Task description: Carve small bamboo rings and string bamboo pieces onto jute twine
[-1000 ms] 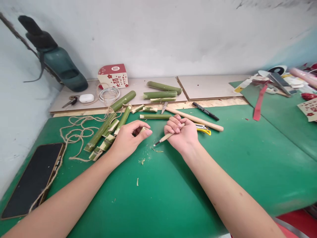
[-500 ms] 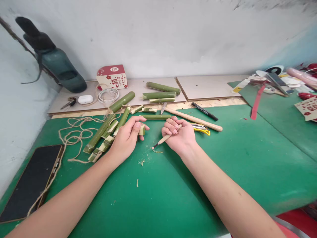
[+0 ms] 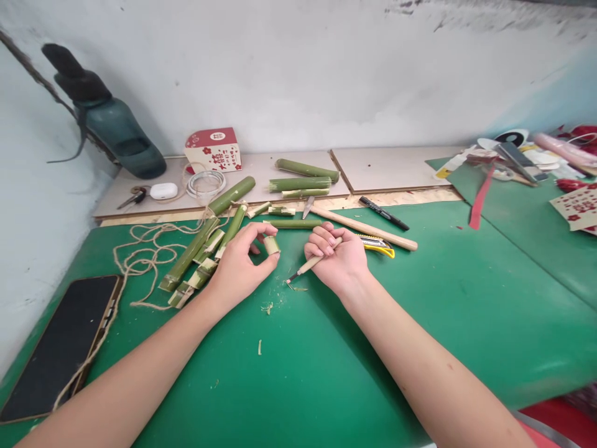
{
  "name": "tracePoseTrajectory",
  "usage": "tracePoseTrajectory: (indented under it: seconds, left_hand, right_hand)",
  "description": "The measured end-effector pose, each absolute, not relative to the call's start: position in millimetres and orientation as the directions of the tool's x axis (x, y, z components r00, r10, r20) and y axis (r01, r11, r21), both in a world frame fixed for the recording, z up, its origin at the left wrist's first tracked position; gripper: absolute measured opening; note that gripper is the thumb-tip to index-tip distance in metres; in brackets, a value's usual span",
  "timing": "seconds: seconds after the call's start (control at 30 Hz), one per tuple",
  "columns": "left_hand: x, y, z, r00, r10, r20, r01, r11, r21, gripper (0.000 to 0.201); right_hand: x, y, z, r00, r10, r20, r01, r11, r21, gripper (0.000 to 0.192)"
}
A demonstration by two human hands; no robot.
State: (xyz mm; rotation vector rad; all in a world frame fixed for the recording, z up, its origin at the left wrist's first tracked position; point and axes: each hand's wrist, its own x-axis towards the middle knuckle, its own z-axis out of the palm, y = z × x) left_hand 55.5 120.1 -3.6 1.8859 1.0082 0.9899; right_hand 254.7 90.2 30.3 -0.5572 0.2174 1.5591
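Left hand (image 3: pixel 237 267) is lifting the bamboo ring (image 3: pixel 272 244) into fingertip view.
Its grip is pinching the ring for inspection; beside the ring, right hand (image 3: pixel 338 261) is clenching the carving knife (image 3: pixel 308 266), blade down.

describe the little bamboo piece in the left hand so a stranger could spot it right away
On the green mat, left of centre, the left hand pinches a short bamboo piece between thumb and fingers. Unlike the long bamboo sticks lying behind it, it is a stubby pale offcut held off the mat.
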Motion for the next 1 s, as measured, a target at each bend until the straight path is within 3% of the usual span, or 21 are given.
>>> tracePoseTrajectory:
  seconds: [0.3, 0.57, 0.7, 1.0]
  left_hand:
    - [56.6, 120.6, -3.8, 0.367, 0.877, 0.309, 0.294, -0.425, 0.856, 0.041]
    - [55.8, 120.6, -4.2, 0.364, 0.906, 0.215, 0.161, -0.288, 0.944, 0.005]
    - [54.3, 120.3, -3.1, 0.382, 0.912, 0.148, 0.160, -0.224, 0.961, 0.017]
    - [50.8, 117.8, 1.5, 0.377, 0.913, 0.158, 0.268, -0.270, 0.925, 0.047]
  right_hand:
    - [254.4, 90.8, 27.8, 0.033, 0.892, -0.450, -0.977, -0.065, -0.201, 0.014]
    - [252.8, 91.1, 28.9, 0.051, 0.889, -0.455, -0.974, -0.056, -0.218, 0.031]
    - [252.0, 92.4, 28.4, 0.048, 0.892, -0.450, -0.969, -0.068, -0.237, 0.028]
    - [249.8, 93.4, 28.8, 0.056, 0.891, -0.450, -0.963, -0.072, -0.261, 0.029]
